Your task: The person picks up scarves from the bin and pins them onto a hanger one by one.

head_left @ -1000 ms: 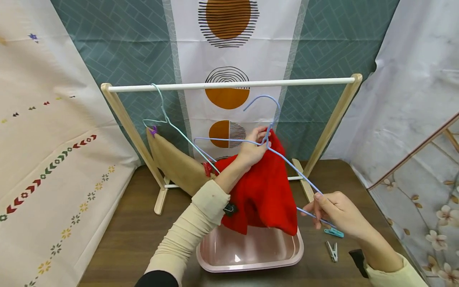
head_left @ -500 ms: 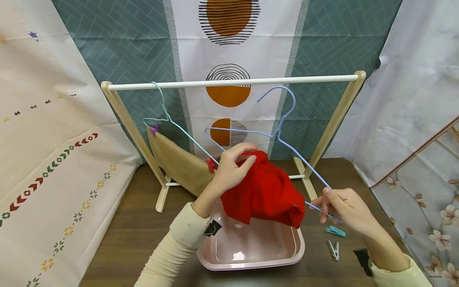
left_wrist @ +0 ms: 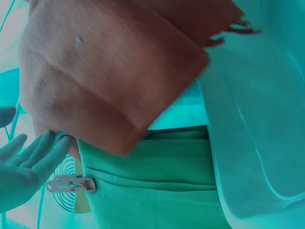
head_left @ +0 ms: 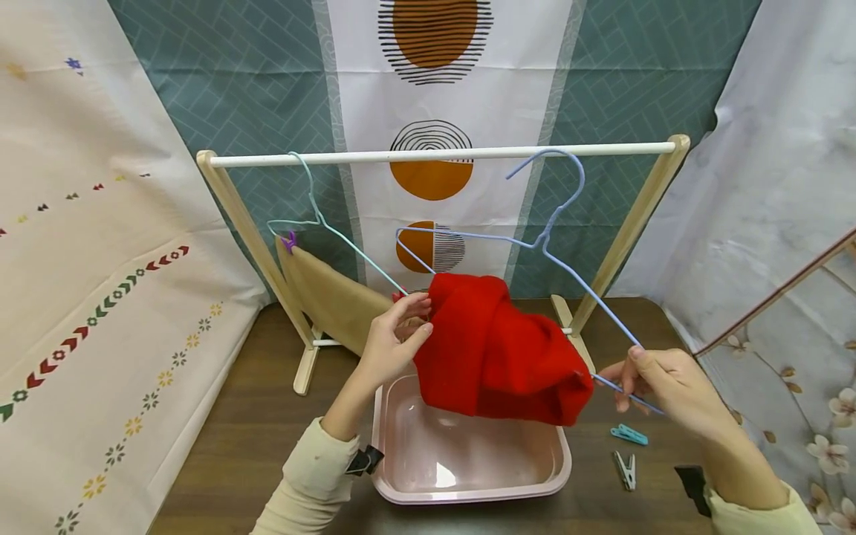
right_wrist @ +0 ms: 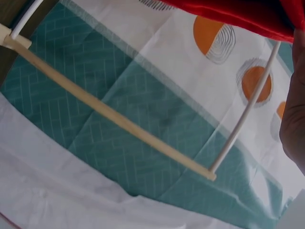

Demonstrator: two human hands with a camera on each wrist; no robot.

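Note:
A red fringed scarf (head_left: 488, 342) is draped over the lower bar of a blue wire hanger (head_left: 568, 260). My right hand (head_left: 669, 383) grips the hanger by its right corner, and the hook points up in front of the rail. At the scarf's left edge is my left hand (head_left: 394, 338); in the left wrist view its fingers (left_wrist: 45, 150) are fairly straight, with the fingertips at the cloth and the thumb apart. Only part of my right hand (right_wrist: 294, 105) shows in the right wrist view, below the scarf.
A tan cloth (head_left: 334, 297) hangs from a mint hanger (head_left: 321, 215) on the rack's white rail (head_left: 495, 153), held by a purple clip (head_left: 289, 241). Below stands a pink basin (head_left: 468, 496). Teal (head_left: 629, 434) and grey (head_left: 626, 470) clothespins lie on the table to its right.
My left hand has let go of the hanger's neck and moved down and left to the scarf's edge. The blue hanger has shifted right and slightly up, and the scarf spreads along its bar.

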